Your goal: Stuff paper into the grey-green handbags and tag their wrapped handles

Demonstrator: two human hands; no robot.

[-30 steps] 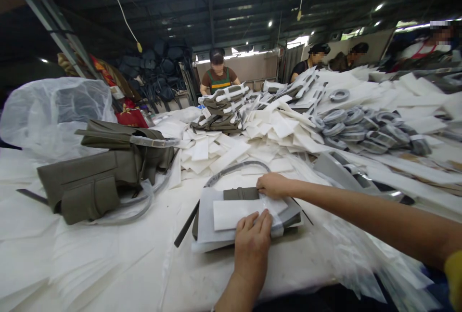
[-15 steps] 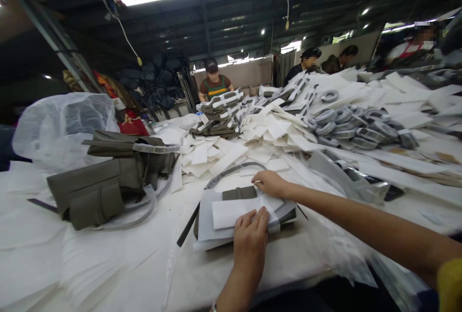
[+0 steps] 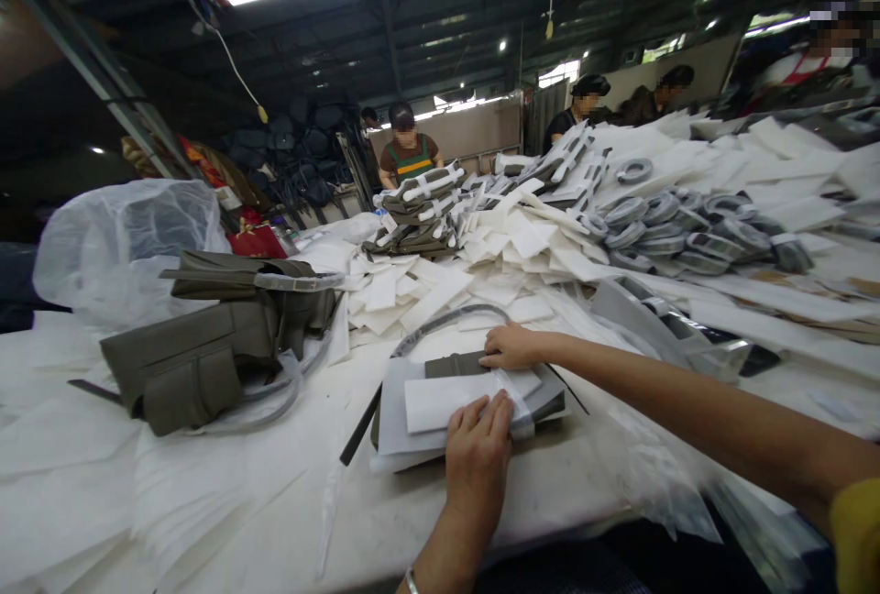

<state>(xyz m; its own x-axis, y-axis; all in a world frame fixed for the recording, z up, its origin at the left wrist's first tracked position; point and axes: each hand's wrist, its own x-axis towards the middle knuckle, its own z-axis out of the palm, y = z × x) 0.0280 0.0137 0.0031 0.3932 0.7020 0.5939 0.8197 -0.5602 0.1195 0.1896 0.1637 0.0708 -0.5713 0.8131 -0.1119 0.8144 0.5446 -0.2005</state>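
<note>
Pressing lightly with the left hand (image 3: 478,452), fingers stretched out, on a white sheet (image 3: 430,406) and the near part of a clear strip (image 3: 519,406) running across it. At the far side, reaching in from the right with the right hand (image 3: 512,346), fingers bent down at the edge of an olive-grey bag (image 3: 454,365) – impossible to tell whether gripping or merely touching.

Lying flat on the desk (image 3: 550,493), directly before the person: that same bag, largely covered by a pale grey sheet (image 3: 393,415), with the white sheet on top. Arching behind it, a grey handle (image 3: 433,326); jutting out to the left, a dark strap (image 3: 358,434).

Farther left, loosely heaped olive-grey bags (image 3: 199,342), with a puffed-up translucent plastic bag (image 3: 130,227) behind. Beyond the bundle, a heap of white pieces (image 3: 529,236); right of that, a pile of grey coils (image 3: 708,232). At the back – a stack of folded bags (image 3: 419,227), just in front of a person in a striped apron (image 3: 414,163).
</note>
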